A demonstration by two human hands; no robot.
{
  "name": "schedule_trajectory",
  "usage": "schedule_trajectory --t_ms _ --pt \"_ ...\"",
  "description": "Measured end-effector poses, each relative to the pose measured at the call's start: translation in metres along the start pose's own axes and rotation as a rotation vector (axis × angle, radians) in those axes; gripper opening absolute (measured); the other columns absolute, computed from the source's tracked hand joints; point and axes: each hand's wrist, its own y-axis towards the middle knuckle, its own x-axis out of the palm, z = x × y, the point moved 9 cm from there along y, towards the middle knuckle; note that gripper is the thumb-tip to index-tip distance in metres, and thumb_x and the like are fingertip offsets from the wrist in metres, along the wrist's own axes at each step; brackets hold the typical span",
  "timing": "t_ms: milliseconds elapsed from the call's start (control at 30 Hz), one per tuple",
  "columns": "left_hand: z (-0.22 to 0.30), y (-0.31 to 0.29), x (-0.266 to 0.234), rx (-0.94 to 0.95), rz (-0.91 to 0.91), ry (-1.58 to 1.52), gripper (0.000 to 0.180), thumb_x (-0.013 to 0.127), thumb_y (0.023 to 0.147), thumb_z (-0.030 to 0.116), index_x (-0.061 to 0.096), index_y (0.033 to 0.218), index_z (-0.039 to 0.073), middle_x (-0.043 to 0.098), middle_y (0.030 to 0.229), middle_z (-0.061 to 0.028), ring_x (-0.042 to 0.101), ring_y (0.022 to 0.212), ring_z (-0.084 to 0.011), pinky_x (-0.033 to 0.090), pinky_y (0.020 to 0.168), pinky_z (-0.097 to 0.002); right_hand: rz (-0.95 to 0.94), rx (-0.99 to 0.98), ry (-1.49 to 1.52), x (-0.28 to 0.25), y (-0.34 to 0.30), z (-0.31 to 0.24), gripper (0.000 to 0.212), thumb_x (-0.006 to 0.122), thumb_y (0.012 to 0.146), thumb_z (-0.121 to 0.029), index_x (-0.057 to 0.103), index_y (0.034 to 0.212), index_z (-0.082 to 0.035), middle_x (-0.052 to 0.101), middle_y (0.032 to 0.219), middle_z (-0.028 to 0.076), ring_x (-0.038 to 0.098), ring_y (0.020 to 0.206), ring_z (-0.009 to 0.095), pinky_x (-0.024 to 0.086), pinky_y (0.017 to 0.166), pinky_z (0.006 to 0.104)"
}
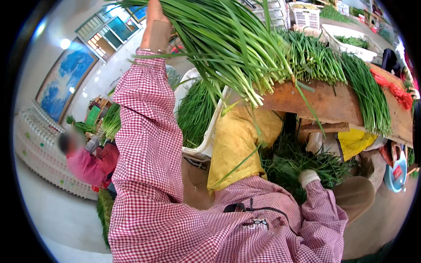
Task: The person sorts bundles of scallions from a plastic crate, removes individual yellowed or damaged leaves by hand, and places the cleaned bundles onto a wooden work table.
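The person's body is closest, at 6 o'clock, in a red and white checked coat (149,219) with a thin black strap on it. A yellow cloth (232,144) lies over the lap, just below the middle. At 4 o'clock the right hand (308,176), in a white glove, is down at a messy heap of green leaves (289,162); its fingers are hard to see, so I cannot tell if they are holding any. The left arm reaches up to 11 o'clock, where the left hand (155,15) is right by a big bunch of long green stalks (237,52). Its fingers are hidden, so I cannot tell how it holds them. The bunch slants from 11 o'clock to 1 o'clock, pale ends down. Near the middle, toward 10 o'clock, a white tub (212,133) has more long greens in it. A brown wooden table (289,97) runs from 1 to 3 o'clock, with more green bunches (315,57) on top. A blue basin (395,173) is just past 3 o'clock. Farther off, another person (90,168) in pink is between 8 and 9 o'clock, white crates (305,16) are at 1 o'clock, and a big blue picture (68,79) is near 10 o'clock.
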Motion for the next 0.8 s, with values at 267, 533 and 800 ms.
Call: schedule_trajectory --t_ms 267,533,800 --pt "-0.015 -0.033 -0.004 0.058 0.082 -0.066 0.015 0.056 0.076 0.019 0.052 0.078 0.004 0.054 0.064 -0.0077 0.054 0.053 -0.0224 0.049 0.048 -0.0350 1.287 -0.168 0.696 -0.317 -0.098 -0.073 0.051 0.070 0.067 -0.025 0.049 0.112 -0.012 0.055 0.105 0.009 0.059 0.081 0.019 0.049 0.068 0.0261" --pt "-0.029 -0.017 0.031 0.057 -0.027 -0.155 0.012 0.057 0.076 0.016 0.053 0.078 0.005 0.054 0.064 -0.0067 0.055 0.056 -0.0207 0.049 0.051 -0.0328 1.592 -0.321 0.292 -0.380 -0.082 -0.136 0.031 0.067 0.065 -0.018 0.056 0.093 -0.008 0.054 0.086 0.008 0.052 0.079 0.024 0.040 0.067 0.0346" --pt "-0.005 -0.041 0.019 -0.008 0.024 -0.111 0.014 0.057 0.074 0.020 0.056 0.073 0.005 0.057 0.062 -0.0069 0.056 0.054 -0.0215 0.050 0.051 -0.0341 1.261 -0.294 0.177 -0.305 -0.040 -0.123 0.023 0.060 0.075 -0.016 0.053 0.094 -0.004 0.052 0.070 0.010 0.052 0.063 0.024 0.043 0.054 0.0322"
